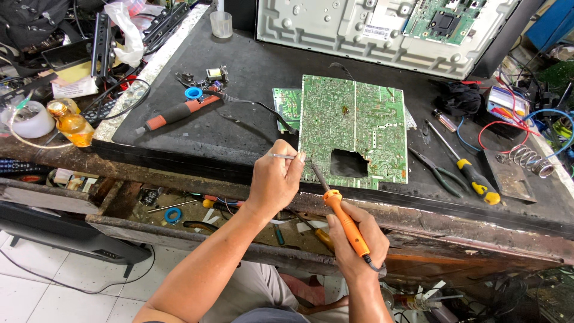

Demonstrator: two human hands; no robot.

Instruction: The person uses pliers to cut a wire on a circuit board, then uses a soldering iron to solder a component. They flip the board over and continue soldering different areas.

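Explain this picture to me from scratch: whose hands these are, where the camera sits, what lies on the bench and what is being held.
The one picture comes from a camera worn on a person's head, looking down at their own bare hands. The right hand holds an orange soldering iron, its tip at the near edge of a green circuit board on the dark bench. The left hand pinches a thin wire toward that spot. Nearby lie a screwdriver, pliers and a red-handled tool.
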